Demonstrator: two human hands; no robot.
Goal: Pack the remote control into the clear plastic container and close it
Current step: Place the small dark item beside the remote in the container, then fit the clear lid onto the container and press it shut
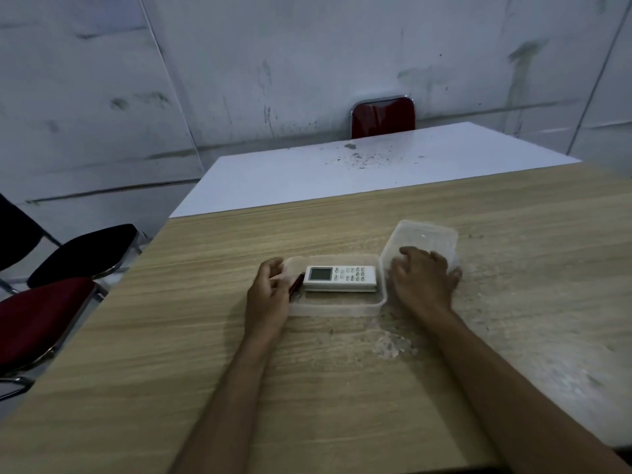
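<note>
Clear plastic is under both hands. The left hand (268,295) has its fingers (273,268) loosely curled around the left end of the container (337,307), touching its rim; whether they actually pinch it I cannot tell. The right hand (422,280) lies with fingers spread flat on the lid (424,236), which sits just beside the container's right end, its far edge tilted up. The fingertips blur into the plastic there. Inside the open container lies the white remote control (340,278), flat, screen to the left. A small dark red object (297,286) sits at its left end, half hidden by the left hand and hard to identify. All of it rests on the wooden bench (205,336).
</note>
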